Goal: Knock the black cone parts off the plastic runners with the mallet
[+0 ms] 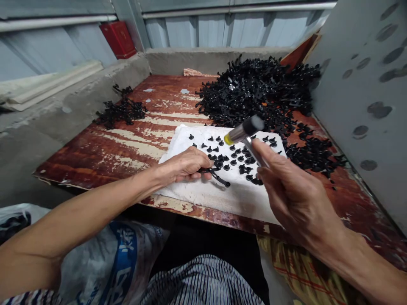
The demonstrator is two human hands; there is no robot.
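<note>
My left hand [190, 164] is closed on a thin, curved black plastic part [220, 178], held low over the white cloth-like pad [190, 192]. In my right hand [286, 182] is a small mallet [243, 130] with a black face on one end and a yellow face on the other. Its head hangs above the pad, tilted, apart from the parts below. Many small black pieces [241, 159] with round bases and short stems stand on the pad, and some are hidden behind the mallet and my right hand.
A large heap of black plastic parts [254, 93] lies at the back right, trailing forward along a grey spotted panel [375, 84]. A smaller pile [122, 109] sits at the left of the worn red-brown board [127, 148]. Plastic bags [95, 258] are below the front edge.
</note>
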